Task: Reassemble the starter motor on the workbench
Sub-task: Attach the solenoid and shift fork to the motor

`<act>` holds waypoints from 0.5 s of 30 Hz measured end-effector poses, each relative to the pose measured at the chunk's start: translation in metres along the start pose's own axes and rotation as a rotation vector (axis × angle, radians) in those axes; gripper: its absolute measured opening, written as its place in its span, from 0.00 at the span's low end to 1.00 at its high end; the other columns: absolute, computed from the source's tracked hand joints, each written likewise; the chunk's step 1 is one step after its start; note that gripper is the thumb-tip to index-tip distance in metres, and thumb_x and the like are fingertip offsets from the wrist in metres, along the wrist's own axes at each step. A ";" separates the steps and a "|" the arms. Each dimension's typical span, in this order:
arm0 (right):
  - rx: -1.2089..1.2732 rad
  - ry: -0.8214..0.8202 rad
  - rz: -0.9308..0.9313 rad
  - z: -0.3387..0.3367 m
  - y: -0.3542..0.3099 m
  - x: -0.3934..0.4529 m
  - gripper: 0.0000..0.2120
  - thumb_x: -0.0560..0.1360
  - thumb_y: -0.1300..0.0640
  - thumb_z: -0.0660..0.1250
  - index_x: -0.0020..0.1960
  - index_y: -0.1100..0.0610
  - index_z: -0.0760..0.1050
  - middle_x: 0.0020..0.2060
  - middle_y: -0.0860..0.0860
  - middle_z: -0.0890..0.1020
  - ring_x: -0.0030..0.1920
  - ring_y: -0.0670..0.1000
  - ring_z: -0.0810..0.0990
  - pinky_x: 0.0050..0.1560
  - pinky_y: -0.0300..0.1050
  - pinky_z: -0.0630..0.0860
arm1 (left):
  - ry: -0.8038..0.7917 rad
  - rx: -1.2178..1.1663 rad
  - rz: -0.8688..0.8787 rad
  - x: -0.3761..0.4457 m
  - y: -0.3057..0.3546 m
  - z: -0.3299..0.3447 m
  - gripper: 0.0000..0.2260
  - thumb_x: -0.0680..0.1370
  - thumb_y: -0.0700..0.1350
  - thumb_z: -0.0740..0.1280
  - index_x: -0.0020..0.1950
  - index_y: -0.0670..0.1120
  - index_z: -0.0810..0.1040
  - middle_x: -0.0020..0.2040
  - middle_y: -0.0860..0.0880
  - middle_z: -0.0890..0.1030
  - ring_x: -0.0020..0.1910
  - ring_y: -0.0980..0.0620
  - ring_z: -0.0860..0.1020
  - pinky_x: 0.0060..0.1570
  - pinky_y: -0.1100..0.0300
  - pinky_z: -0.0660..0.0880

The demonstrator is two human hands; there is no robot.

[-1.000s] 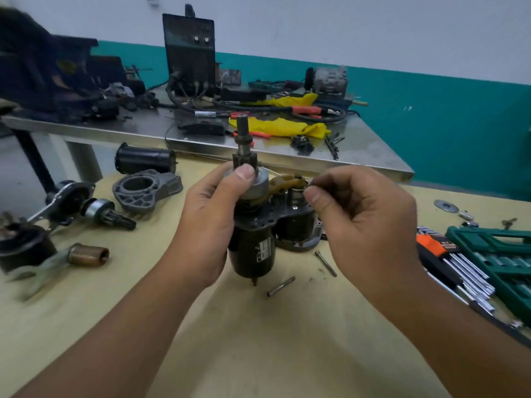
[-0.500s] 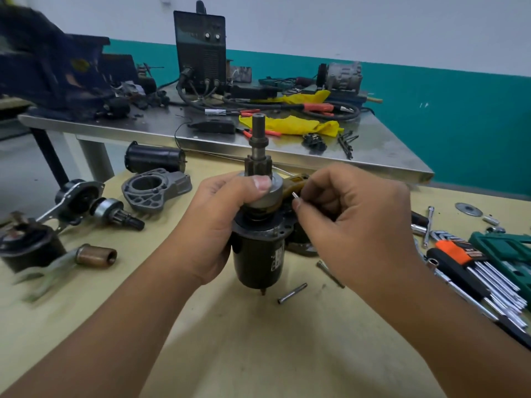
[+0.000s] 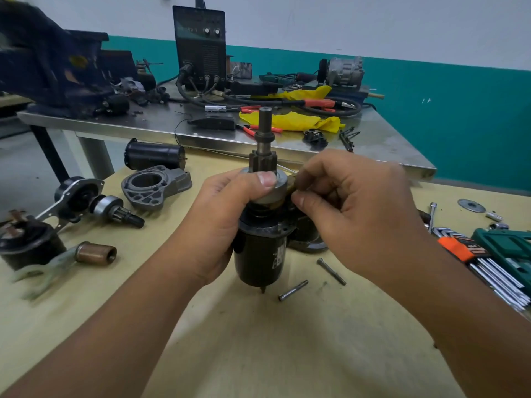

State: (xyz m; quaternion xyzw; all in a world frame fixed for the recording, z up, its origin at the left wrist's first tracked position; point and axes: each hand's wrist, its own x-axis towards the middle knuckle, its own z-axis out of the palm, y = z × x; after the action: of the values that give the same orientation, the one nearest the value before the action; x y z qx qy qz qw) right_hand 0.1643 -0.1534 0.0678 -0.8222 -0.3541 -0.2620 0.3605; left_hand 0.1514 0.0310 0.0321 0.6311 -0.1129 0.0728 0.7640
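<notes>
The black starter motor body [image 3: 260,254] stands upright on the yellow workbench [image 3: 258,340], its pinion shaft [image 3: 265,139] pointing up. My left hand [image 3: 221,222] grips the motor around its upper part, thumb on the silver clutch collar [image 3: 280,186]. My right hand [image 3: 353,216] has curled fingers pinching something small against the yellowish lever beside the collar; the pinched piece is hidden. The solenoid behind my right hand is mostly covered. A grey nose housing [image 3: 155,186] lies at the left. A long bolt [image 3: 332,271] and a short pin [image 3: 293,290] lie just right of the motor's base.
Another pinion drive [image 3: 115,209], a copper-coloured sleeve [image 3: 96,252] and a black motor case [image 3: 153,155] lie at the left. Hex keys [image 3: 500,277] and a green tool case [image 3: 511,251] sit at the right. A steel table [image 3: 373,156] with cables and yellow rags stands behind.
My right hand moved in from the right against the collar and lever, and the small pin seen at its fingertips is now hidden. The view shifted slightly closer.
</notes>
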 end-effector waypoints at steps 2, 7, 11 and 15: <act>-0.053 0.038 -0.058 0.001 0.000 -0.001 0.08 0.73 0.65 0.74 0.49 0.55 0.81 0.36 0.48 0.83 0.37 0.45 0.82 0.37 0.42 0.79 | -0.007 -0.016 -0.001 0.000 0.000 0.000 0.16 0.67 0.56 0.71 0.46 0.47 0.86 0.44 0.43 0.83 0.45 0.46 0.82 0.46 0.58 0.81; -0.201 0.176 -0.249 0.008 0.004 -0.010 0.05 0.74 0.68 0.73 0.49 0.62 0.82 0.38 0.54 0.85 0.39 0.52 0.84 0.39 0.46 0.77 | 0.008 -0.028 0.004 0.000 -0.001 -0.001 0.22 0.67 0.56 0.71 0.52 0.40 0.84 0.47 0.39 0.81 0.48 0.42 0.81 0.50 0.51 0.79; -0.161 0.313 -0.251 0.016 0.008 -0.017 0.04 0.74 0.68 0.74 0.48 0.64 0.82 0.38 0.55 0.85 0.39 0.53 0.85 0.39 0.48 0.80 | 0.002 -0.031 0.005 0.000 -0.001 -0.002 0.22 0.67 0.56 0.71 0.51 0.41 0.84 0.46 0.41 0.82 0.47 0.43 0.81 0.50 0.52 0.78; -0.110 0.420 -0.223 0.023 0.012 -0.020 0.07 0.72 0.63 0.78 0.46 0.64 0.82 0.38 0.50 0.82 0.40 0.43 0.78 0.42 0.33 0.75 | -0.030 -0.024 0.006 -0.001 -0.001 -0.005 0.20 0.68 0.57 0.70 0.51 0.43 0.84 0.47 0.42 0.82 0.48 0.44 0.81 0.51 0.53 0.78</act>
State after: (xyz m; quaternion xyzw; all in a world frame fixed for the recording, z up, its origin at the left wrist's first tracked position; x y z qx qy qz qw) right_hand 0.1654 -0.1494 0.0357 -0.7237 -0.3452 -0.4844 0.3499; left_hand 0.1514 0.0355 0.0297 0.6224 -0.1270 0.0644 0.7696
